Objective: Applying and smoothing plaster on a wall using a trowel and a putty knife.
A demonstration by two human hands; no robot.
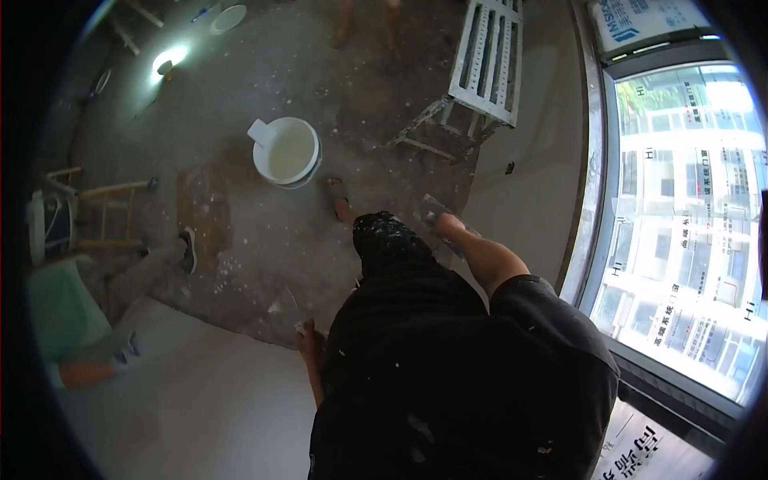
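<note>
My left hand hangs low beside my dark, paint-spattered shorts, closed on a putty knife whose flat blade points away from me. Out to the right, my right hand grips a flat metal trowel. Ahead of me, my sandalled foot stands on the dusty floor, close to a white bucket holding a pale mixture, with a white tab or tool at its rim.
A co-worker is at lower left, near wooden ladders. A perforated metal bench stands ahead right, beside a film-covered window. A lit lamp is at upper left; another person's legs show at the top.
</note>
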